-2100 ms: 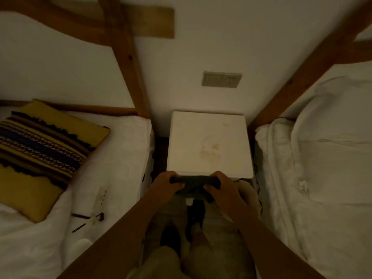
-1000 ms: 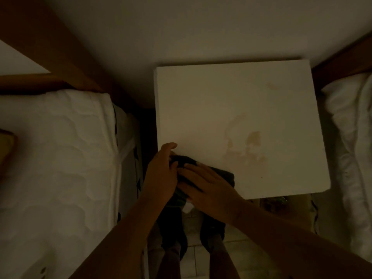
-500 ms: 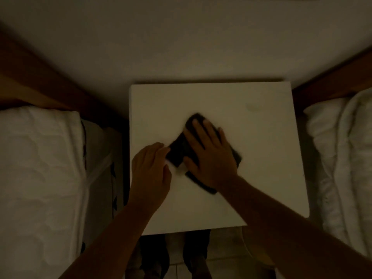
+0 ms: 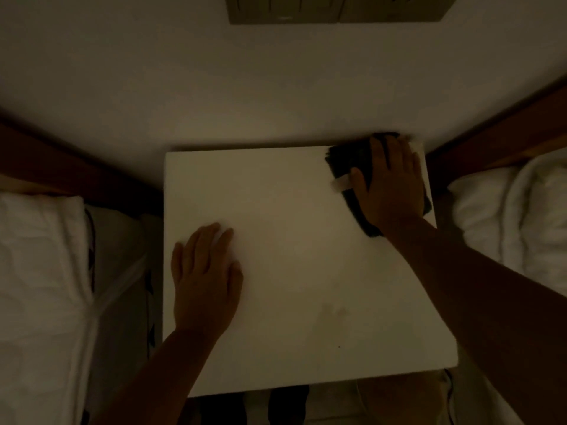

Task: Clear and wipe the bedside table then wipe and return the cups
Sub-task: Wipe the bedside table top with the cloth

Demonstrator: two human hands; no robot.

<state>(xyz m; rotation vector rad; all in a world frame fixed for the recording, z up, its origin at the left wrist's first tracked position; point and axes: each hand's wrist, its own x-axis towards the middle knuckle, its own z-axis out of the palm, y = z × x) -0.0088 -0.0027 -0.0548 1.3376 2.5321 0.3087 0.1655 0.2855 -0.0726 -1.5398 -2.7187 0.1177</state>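
The white bedside table [image 4: 294, 271] fills the middle of the dim view, its top bare of cups. My right hand [image 4: 389, 182] lies flat on a dark cloth [image 4: 346, 157] at the table's far right corner, pressing it down against the surface. A pale tag sticks out from the cloth's left side. My left hand [image 4: 205, 277] rests flat, fingers apart, on the near left part of the tabletop and holds nothing. A faint stain [image 4: 333, 311] shows on the near right part of the top. No cups are in view.
White beds flank the table: one on the left [image 4: 43, 286] and one with a rumpled duvet on the right [image 4: 515, 216]. Wooden bed frame beams [image 4: 497, 124] run to the wall. A switch plate [image 4: 331, 7] sits on the wall above.
My right hand has slid the cloth from the table's middle to its far right corner. My left hand has let go of the cloth and lies flat on the near left of the top.
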